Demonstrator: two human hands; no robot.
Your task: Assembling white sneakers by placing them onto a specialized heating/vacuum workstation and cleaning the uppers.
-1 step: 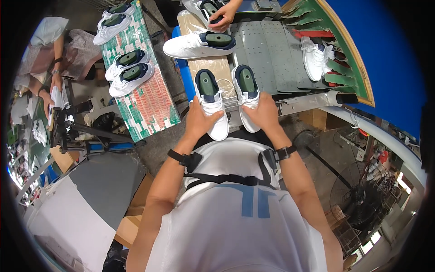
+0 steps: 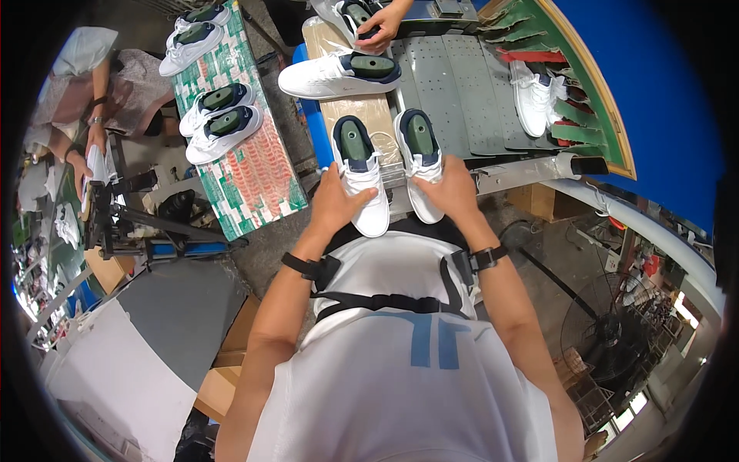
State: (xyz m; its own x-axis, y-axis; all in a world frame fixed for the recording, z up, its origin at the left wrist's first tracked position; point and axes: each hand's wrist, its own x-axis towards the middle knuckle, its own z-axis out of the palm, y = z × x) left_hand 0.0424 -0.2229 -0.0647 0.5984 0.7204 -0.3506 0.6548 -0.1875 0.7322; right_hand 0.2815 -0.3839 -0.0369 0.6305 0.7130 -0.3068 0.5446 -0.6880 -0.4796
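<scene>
Holding a pair near the centre of the head view, pinched the left shoe between the thumb and fingers of the left hand, and the right shoe likewise in the right hand. Laid each thumb across the upper and curved the fingers round the outer side, probably to steady both at once without covering the collars; could not tell the reach of the fingers under the soles. Aimed both toes at the lower edge of the frame and both heels at the top, almost parallel with a narrow gap between. Showed a green form inside the left collar and a second form inside the right, probably there to keep the soft uppers in shape. Had a brown board behind the heels, but could not tell whether touching or apart. Saw a third shoe set crosswise on the board at upper centre, and above it another person's hand at the collar of a fourth shoe. Found at upper right a lone shoe sole-down on grey plates near green flaps, apparently for stability. Noted more shoes at upper left, set side by side on a patterned table, perhaps to keep pairs together.
</scene>
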